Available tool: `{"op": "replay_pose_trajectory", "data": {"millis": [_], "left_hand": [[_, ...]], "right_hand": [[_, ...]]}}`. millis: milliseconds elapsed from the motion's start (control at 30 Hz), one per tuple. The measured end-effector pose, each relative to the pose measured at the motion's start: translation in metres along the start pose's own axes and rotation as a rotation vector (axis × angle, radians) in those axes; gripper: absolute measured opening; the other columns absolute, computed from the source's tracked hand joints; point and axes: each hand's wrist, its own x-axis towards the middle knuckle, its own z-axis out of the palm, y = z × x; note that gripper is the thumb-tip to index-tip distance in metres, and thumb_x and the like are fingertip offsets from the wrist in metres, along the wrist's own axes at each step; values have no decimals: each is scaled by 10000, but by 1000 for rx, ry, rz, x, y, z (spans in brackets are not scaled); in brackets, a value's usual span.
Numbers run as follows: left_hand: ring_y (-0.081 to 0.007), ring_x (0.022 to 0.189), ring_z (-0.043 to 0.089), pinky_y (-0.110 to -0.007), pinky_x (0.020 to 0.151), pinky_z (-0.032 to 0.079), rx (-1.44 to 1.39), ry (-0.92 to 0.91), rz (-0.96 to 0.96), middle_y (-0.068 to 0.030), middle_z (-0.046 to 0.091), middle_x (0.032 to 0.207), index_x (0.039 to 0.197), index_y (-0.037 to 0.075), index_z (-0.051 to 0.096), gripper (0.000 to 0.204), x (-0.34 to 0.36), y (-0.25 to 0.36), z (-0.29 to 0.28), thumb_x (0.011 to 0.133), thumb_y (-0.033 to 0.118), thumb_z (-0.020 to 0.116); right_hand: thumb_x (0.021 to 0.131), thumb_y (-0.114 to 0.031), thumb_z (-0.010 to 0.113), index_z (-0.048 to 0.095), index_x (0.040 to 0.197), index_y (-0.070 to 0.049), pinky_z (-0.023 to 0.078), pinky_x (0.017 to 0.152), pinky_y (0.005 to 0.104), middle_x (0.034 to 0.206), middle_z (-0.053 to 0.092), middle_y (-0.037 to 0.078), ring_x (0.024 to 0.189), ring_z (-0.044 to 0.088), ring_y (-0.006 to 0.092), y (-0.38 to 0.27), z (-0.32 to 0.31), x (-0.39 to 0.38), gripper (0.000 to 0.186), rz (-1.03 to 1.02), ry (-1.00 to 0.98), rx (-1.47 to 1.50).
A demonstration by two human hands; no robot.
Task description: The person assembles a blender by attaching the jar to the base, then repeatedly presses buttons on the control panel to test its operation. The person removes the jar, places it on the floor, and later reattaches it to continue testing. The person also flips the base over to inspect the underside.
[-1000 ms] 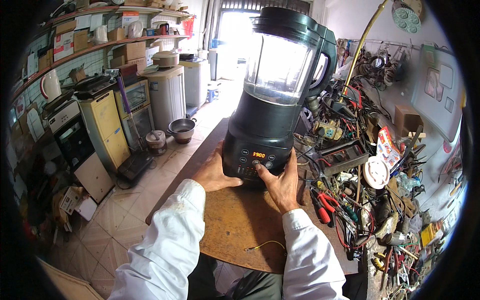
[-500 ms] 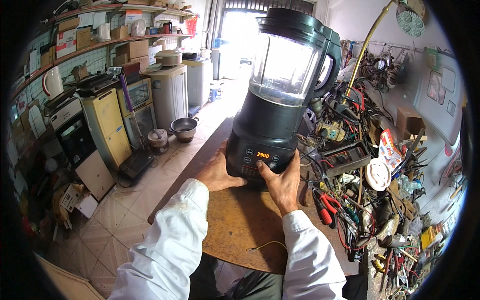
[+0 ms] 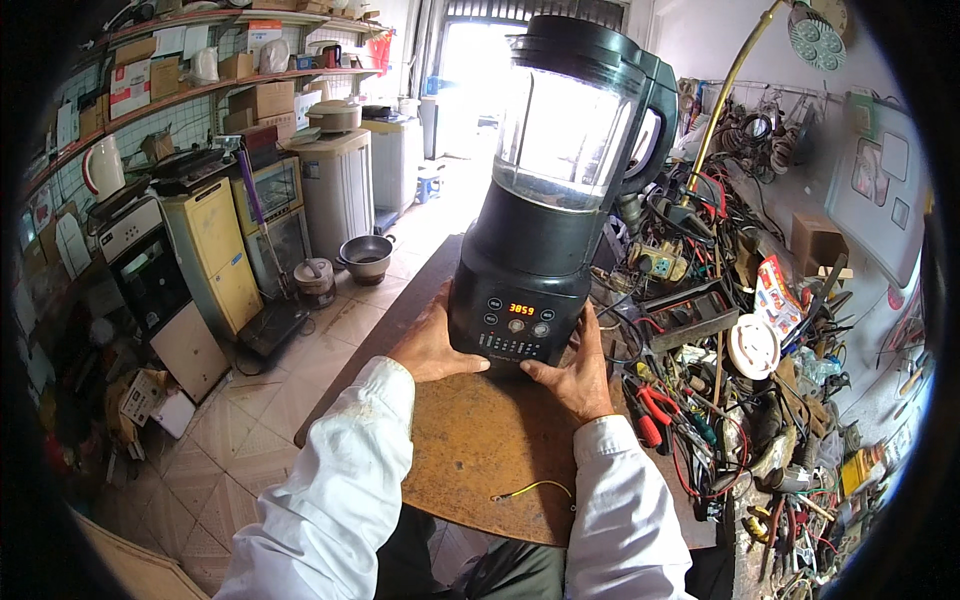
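A black blender (image 3: 530,250) with a clear jug (image 3: 555,135) stands on the brown wooden table (image 3: 480,450), leaning a little to the right in view. Its control panel faces me, with an orange display lit above round buttons. Around the lower left of the base is my left hand (image 3: 435,345), its thumb along the bottom front edge. My right hand (image 3: 580,375) grips the lower right side, thumb also at the bottom front edge. The fingers behind the base are partly hidden. In front of it a short yellow wire (image 3: 535,488) lies on the table.
Tangled cables, tools and red-handled pliers (image 3: 655,410) crowd the bench at right, beside a metal tray (image 3: 690,315) and a white round disc (image 3: 752,346). A brass lamp arm (image 3: 725,100) rises behind. Appliances and a pot (image 3: 367,258) stand on the tiled floor at left.
My right thumb has moved down off the panel button to the base's lower edge. The display's reading has changed. The blender has shifted very slightly left; my left hand stays in place.
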Motion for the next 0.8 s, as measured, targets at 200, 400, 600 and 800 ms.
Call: {"op": "replay_pose_trajectory", "data": {"millis": [200,400,600,800], "left_hand": [[-392,1597,290,-448,1332,252,11,-3,-12,-258,290,1702,1685,16,122,1366,2,-5,3,663,295,983],[-387,1603,282,-438,1328,258,6,-13,-20,-261,282,1707,1685,7,121,1381,0,1,0,652,312,985],[-389,1593,298,-440,1326,259,-6,-16,-6,-256,299,1697,1681,4,131,1374,3,-3,1,647,300,986],[-389,1583,314,-448,1322,270,-2,6,12,-248,326,1680,1678,10,144,1352,-1,5,-1,655,284,985]], "right_hand": [[570,26,1015,172,1688,-37,334,1279,427,1633,401,161,1512,414,303,22,-2,-13,1402,24,-60,-33],[552,-16,1036,195,1680,-36,355,1262,430,1604,434,180,1496,438,319,22,-4,-13,1407,36,-51,-142],[543,-24,1045,214,1681,-60,378,1250,433,1596,441,188,1490,446,334,24,-2,-14,1409,-6,-19,-165],[561,18,1028,187,1691,-71,390,1245,426,1609,414,159,1476,452,300,19,0,-14,1411,55,-29,-105]]}}
